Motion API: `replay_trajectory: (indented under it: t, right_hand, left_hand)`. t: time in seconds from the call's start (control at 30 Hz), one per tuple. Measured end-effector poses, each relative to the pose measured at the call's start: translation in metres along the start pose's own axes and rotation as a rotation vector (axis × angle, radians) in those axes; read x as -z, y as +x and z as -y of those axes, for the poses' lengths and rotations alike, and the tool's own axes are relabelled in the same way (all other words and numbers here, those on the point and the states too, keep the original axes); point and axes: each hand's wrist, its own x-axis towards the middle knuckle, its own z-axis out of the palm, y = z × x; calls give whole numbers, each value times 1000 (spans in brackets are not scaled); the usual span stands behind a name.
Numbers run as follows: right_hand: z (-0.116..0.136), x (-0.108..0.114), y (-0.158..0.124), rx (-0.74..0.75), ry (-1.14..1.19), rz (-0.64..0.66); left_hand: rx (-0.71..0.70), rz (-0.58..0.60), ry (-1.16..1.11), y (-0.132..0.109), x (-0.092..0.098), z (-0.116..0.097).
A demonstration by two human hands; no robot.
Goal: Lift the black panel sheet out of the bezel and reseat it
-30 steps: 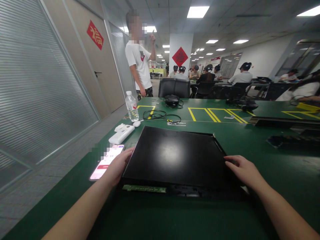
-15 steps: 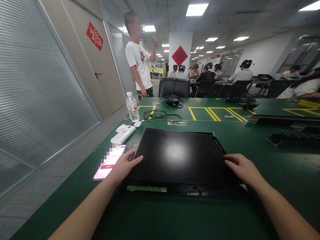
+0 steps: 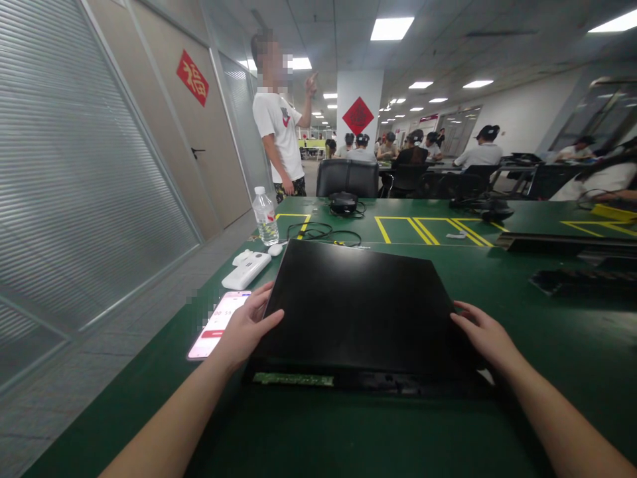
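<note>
A glossy black display panel (image 3: 355, 309) is in front of me, its far edge tilted up. My left hand (image 3: 253, 325) grips its left edge, thumb on the face and fingers behind. My right hand (image 3: 480, 328) holds the right edge the same way, with some fingers hidden. Along the panel's near edge runs a dark strip with a green circuit board (image 3: 293, 379) at its left part. A lit phone (image 3: 219, 326) lies just left of my left hand.
On the green table (image 3: 348, 438), a white power bank (image 3: 247, 270) and a water bottle (image 3: 265, 217) stand at the left. Black cables (image 3: 318, 232) and a black device (image 3: 344, 203) lie beyond. Dark strips (image 3: 572, 283) lie at the right. A person (image 3: 281, 139) stands behind the table.
The panel's far edge has risen, hiding the dark frame edge that showed behind it. Both hands keep their hold on its sides.
</note>
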Motion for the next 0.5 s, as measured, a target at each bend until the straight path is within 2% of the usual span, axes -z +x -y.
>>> replay_trajectory:
  t: [0.13,0.3,0.4,0.5]
  right_hand:
    - [7,-1,-3,-91,142,-10]
    - [16,3,-7,-42,347,-84]
    - [19,15,-11,-166,575,29]
    - [19,31,-16,-318,694,242]
  left_hand:
    - [-54,-11,-75,-2,-1,-1]
    - [28,-101,-261,-2,-5,0]
    - [94,-123,-364,-1,-6,0]
    - [110,-124,-351,-1,-6,-2]
